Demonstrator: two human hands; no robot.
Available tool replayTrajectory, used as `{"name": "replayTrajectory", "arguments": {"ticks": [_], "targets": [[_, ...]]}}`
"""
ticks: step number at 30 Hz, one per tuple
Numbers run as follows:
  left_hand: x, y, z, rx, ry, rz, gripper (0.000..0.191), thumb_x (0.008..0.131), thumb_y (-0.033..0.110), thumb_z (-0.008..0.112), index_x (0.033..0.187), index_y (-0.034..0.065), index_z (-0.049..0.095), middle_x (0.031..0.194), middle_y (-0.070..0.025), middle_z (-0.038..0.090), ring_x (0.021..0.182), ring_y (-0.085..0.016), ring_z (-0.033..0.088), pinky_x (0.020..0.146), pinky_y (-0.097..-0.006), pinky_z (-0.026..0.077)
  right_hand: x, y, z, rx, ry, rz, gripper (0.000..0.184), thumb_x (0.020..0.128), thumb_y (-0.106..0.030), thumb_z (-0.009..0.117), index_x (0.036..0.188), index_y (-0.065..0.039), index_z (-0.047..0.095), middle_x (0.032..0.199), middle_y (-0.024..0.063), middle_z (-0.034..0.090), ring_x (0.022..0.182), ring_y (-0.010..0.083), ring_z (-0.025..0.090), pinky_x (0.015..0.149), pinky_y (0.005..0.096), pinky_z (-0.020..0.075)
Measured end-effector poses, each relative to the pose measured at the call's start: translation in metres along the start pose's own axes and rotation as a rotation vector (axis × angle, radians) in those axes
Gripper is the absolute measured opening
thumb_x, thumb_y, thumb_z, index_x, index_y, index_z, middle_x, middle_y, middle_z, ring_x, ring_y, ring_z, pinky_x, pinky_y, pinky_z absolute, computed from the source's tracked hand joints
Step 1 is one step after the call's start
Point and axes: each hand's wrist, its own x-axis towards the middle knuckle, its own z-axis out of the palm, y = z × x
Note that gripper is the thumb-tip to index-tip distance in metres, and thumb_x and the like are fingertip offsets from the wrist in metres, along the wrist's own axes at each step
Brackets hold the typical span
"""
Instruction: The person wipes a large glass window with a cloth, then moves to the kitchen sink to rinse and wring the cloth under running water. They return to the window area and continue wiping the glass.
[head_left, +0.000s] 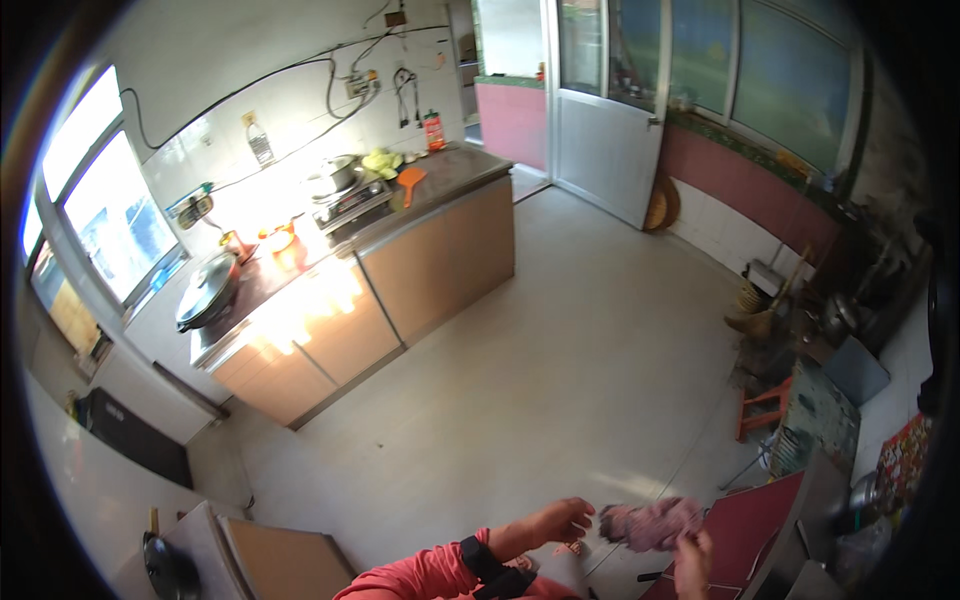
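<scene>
A crumpled pinkish cloth (660, 523) with a dark, soiled-looking end hangs from my right hand (694, 559), whose fingers pinch its near edge. My left hand (568, 519) is held just left of the cloth, apart from it, with loosely curled fingers and nothing visible in them. Black straps (484, 555) wrap the left sleeve, which is pink-red. Just beyond my right hand is a dark red cabinet front (757, 525). Below my hands, sandals (568, 548) show on the floor.
A counter (465, 174) along the far wall bears a cooker (352, 202), an orange ladle (409, 182) and a lidded pan (210, 289). A metal door (606, 154) stands ajar. At right are an orange stool (761, 411) and a broom (757, 322); at lower left, a cabinet (281, 559).
</scene>
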Motion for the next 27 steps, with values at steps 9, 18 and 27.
{"name": "replayTrajectory", "arguments": {"ticks": [9, 18, 27], "targets": [[-0.032, 0.05, 0.001, -0.194, 0.446, 0.467, 0.021, 0.094, 0.027, 0.049, 0.108, 0.0115, 0.054, 0.095, -0.0004, 0.058, 0.081, -0.011, 0.058, 0.074, -0.0262, 0.049, 0.14, -0.091, -0.003, -0.201, -0.091, -0.039, 0.039, 0.093, -0.018, 0.06, 0.128, -0.002, 0.054, 0.12, 0.0071, 0.059, 0.11, 0.0172, 0.053, 0.096, 0.0323, 0.0406], [-0.069, 0.051, -0.032, -0.4, 0.83, 0.51, 0.02, 0.091, 0.02, 0.05, 0.108, 0.0094, 0.054, 0.093, -0.0007, 0.059, 0.083, -0.01, 0.058, 0.073, -0.0252, 0.048, 0.296, -0.122, 0.047, -0.425, -0.074, -0.154, 0.058, 0.094, -0.031, 0.06, 0.139, 0.001, 0.044, 0.135, 0.01, 0.05, 0.122, 0.0209, 0.047, 0.104, 0.0336, 0.0357], [-0.095, 0.105, -0.165, -0.541, 1.083, 0.569, 0.022, 0.088, 0.019, 0.052, 0.107, 0.0099, 0.054, 0.092, -0.0027, 0.059, 0.08, -0.013, 0.058, 0.071, -0.0274, 0.048, 0.393, -0.137, 0.134, -0.187, 0.164, -0.203, 0.05, 0.095, -0.029, 0.056, 0.135, 0.001, 0.048, 0.136, 0.0103, 0.05, 0.123, 0.0218, 0.048, 0.103, 0.0337, 0.0376]]}}
